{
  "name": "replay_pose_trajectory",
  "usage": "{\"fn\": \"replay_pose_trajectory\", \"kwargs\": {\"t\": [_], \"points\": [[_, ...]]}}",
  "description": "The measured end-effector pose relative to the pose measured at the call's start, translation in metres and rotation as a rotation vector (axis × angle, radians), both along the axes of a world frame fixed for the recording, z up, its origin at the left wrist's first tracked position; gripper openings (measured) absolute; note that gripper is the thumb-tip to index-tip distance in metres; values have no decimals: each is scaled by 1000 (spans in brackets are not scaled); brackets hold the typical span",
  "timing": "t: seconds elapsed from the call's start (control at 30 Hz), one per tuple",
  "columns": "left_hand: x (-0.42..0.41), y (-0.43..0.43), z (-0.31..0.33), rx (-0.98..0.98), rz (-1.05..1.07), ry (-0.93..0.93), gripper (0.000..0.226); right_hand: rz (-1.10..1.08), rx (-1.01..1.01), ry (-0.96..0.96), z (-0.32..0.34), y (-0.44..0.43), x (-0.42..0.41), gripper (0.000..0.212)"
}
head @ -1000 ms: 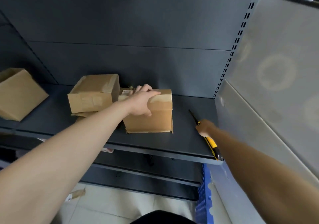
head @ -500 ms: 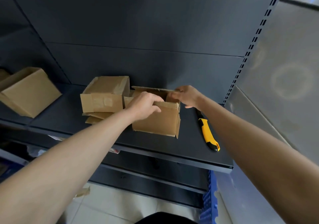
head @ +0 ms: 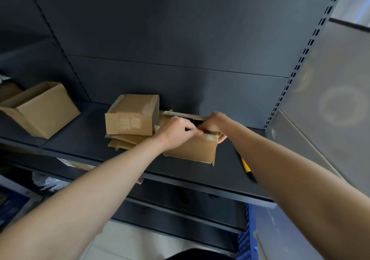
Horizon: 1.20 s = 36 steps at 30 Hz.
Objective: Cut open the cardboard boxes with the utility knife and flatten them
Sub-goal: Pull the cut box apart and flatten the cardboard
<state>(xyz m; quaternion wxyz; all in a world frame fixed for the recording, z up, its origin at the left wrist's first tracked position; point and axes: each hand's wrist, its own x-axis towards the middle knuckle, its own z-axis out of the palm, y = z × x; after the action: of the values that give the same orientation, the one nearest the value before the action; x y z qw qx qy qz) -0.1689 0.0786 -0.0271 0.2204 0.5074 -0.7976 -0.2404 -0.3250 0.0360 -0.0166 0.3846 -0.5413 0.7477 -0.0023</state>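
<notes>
A spare box (head: 40, 109) sits toward the left end of the shelf (head: 200, 176); mid-shelf, a taped box (head: 132, 115) rests on flattened cardboard (head: 124, 142). Beside it the left hand (head: 178, 129) and right hand (head: 214, 123) both clutch the top flaps of the opened box (head: 192, 150), which looks like the flattening step. The utility knife (head: 247, 168) lies near the front right corner; next, the flaps need pulling apart and the walls pressing down

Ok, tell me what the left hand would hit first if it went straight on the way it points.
Probably the right hand: the left hand points along the front rim of the open box, which both appear to grip, almost touching.
</notes>
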Motion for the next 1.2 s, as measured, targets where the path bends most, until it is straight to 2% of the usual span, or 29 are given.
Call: {"fn": "replay_pose_trajectory", "kwargs": {"t": [0.07, 0.17, 0.37, 0.43, 0.53, 0.6, 0.73, 0.87, 0.97, 1.0, 1.07, 1.1, 1.2], "points": [[9, -7, 3, -52, 193, 77, 33, 20, 79, -38, 8, 4, -5, 24], [19, -18, 2, -6, 383, 37, 19, -1, 116, -75, 14, 11, -14, 17], [10, -21, 13, 157, 353, -82, 41, -79, 81, -152, 12, 16, -18, 26], [9, -23, 18, 225, 322, -141, 54, -127, 61, -227, 12, 16, -24, 39], [12, -22, 17, 458, 278, -105, 87, -178, 43, -399, 11, 15, -35, 69], [16, -22, 13, 533, 282, -111, 97, -200, 31, -490, 10, 14, -44, 79], [16, -29, 10, 438, 294, -212, 102, -194, 60, -622, 5, 17, -57, 71], [12, -28, 4, 392, 361, -238, 113, -154, 75, -658, 6, 23, -63, 67], [8, -25, -4, 363, 377, -252, 104, -119, 140, -720, 8, 29, -70, 62], [8, -25, -3, 357, 377, -246, 96, -114, 175, -743, 9, 31, -72, 69], [6, -26, 0, 370, 345, -218, 73, -152, 204, -786, 9, 34, -77, 99], [5, -27, 2, 391, 318, -189, 59, -177, 208, -808, 10, 34, -77, 99], [5, -31, 4, 499, 326, 0, 38, -314, 186, -825, 7, 32, -79, 67]]}}
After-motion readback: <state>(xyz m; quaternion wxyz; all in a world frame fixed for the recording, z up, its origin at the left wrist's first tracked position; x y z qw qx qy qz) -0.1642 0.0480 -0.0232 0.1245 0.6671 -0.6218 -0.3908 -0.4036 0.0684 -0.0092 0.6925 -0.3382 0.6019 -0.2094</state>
